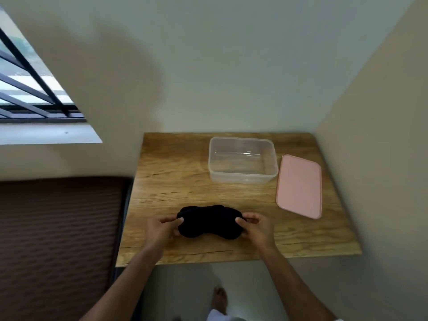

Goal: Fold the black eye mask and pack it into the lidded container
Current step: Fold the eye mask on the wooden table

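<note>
The black eye mask (209, 222) lies spread out flat near the front of the wooden table (176, 181). My left hand (162, 230) pinches its left end and my right hand (256, 227) pinches its right end. Behind the mask, the clear plastic container (242, 159) stands open with nothing visible in it. Its pink lid (300, 186) lies flat on the table just right of the container.
The table sits in a corner, with walls behind it and to the right. A brown ribbed surface (58, 239) adjoins the table's left side. A barred window (30, 89) is at the upper left. A bare foot (220, 297) shows on the floor below the table's front edge.
</note>
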